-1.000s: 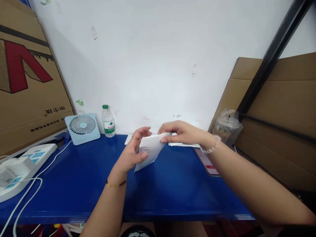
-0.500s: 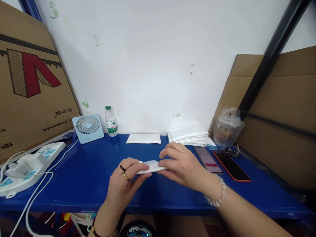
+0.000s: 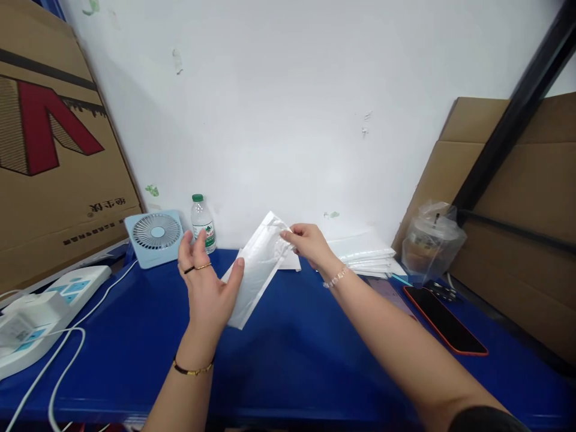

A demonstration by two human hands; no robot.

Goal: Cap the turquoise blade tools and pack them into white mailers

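A flat white padded mailer hangs tilted above the blue table, its upper end leaning right. My right hand pinches the mailer near its top right corner. My left hand is open beside its left edge, fingers spread, the thumb lying near or against the mailer; I cannot tell whether it touches. Behind, partly covered by the held mailer, lies another white mailer at the wall. To its right rests a stack of white mailers, partly hidden by my right hand and forearm.
On the blue table stand a light blue fan, a water bottle and a white power strip with cables at left. At right are a red-edged phone, another phone under my forearm, and a bagged drink cup.
The mailer has gone from nearly edge-on to raised and tilted, its broad face showing. My left hand has loosened and spread its fingers; my right hand has moved up to the top corner.
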